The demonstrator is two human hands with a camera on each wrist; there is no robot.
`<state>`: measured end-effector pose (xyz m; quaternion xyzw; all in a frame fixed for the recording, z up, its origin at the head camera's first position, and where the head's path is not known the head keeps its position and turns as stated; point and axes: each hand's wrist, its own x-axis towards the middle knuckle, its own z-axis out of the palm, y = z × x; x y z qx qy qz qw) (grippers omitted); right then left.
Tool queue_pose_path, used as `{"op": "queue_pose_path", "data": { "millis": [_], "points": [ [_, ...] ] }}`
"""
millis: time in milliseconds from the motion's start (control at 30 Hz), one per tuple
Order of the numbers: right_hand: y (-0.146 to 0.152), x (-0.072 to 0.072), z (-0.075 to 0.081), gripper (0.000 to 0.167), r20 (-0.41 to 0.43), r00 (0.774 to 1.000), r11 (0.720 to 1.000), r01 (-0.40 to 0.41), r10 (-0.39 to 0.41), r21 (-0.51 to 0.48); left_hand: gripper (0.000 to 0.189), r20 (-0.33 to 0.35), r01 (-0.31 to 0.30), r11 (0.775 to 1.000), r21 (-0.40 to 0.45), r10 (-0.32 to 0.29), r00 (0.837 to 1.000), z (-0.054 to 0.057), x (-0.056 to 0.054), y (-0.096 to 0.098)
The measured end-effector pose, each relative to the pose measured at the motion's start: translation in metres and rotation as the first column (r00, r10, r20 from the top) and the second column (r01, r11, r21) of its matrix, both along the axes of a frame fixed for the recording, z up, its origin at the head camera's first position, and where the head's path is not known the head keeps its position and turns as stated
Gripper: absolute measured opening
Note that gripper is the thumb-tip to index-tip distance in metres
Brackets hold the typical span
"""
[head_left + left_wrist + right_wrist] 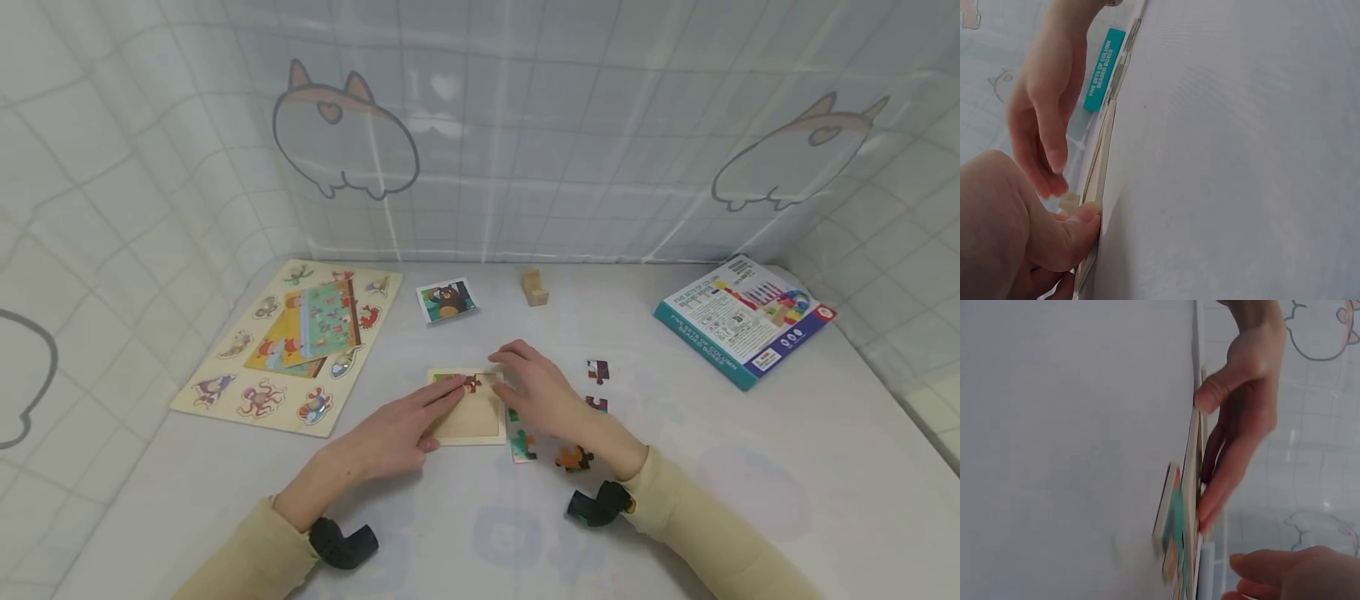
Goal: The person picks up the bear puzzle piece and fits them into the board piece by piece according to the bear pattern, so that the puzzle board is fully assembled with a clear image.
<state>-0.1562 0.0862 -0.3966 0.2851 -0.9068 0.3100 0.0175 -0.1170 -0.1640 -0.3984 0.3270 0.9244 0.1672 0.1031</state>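
Observation:
A shallow wooden puzzle tray lies on the table in front of me, with a brown bear-patterned jigsaw piece at its top edge. My left hand rests on the tray's left side, its fingers stretched over the upper pieces. In the left wrist view the left thumb touches the tray's near edge. Over the tray's right edge is my right hand, fingers loosely bent and nothing visible in them. Loose jigsaw pieces lie beside and below it, among them a green one and an orange-brown one.
Farther right lie two dark purple pieces. Behind the tray are a bear picture card and a small wooden block. A sea-animal board bearing colourful cards is at left, a beaded-boxes carton at right.

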Motion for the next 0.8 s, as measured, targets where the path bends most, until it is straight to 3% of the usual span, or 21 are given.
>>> {"op": "queue_pose_path", "data": {
  "millis": [267,500,800],
  "points": [
    [0.045,0.003,0.003,0.04,0.013,1.0,0.999,0.011,-0.01,-0.046,0.07,0.007,-0.005,1.0,-0.002,0.005,1.0,-0.001,0.0,0.0],
    [0.087,0.002,-0.001,0.039,0.0,0.998,0.996,0.066,-0.066,-0.064,0.071,-0.009,-0.002,1.0,-0.005,0.002,1.0,-0.002,0.0,-0.001],
    [0.132,-0.003,-0.012,0.027,-0.019,0.993,0.991,0.118,-0.119,-0.059,0.072,0.004,-0.006,1.0,0.002,0.006,1.0,-0.003,-0.001,0.0]
  ]
}}
